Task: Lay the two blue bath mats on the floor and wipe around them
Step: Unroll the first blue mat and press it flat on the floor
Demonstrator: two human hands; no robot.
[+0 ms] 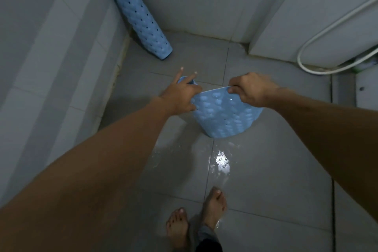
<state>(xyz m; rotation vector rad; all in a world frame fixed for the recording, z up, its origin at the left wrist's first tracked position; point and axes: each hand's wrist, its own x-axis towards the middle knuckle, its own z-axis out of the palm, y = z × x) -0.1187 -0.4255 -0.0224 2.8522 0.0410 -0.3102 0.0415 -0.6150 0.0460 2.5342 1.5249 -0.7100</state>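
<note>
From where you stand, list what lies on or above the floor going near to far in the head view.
Bare feet → wet shiny patch on the floor → blue mat held by the left hand and right hand → rolled blue mat leaning in the corner.

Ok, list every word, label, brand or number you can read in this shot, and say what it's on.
None: no readable text anywhere.
The held bath mat between the left hand and right hand shows only bumps.
The rolled mat against the wall shows bumps and holes.
Tiles and hose are unmarked.
</note>
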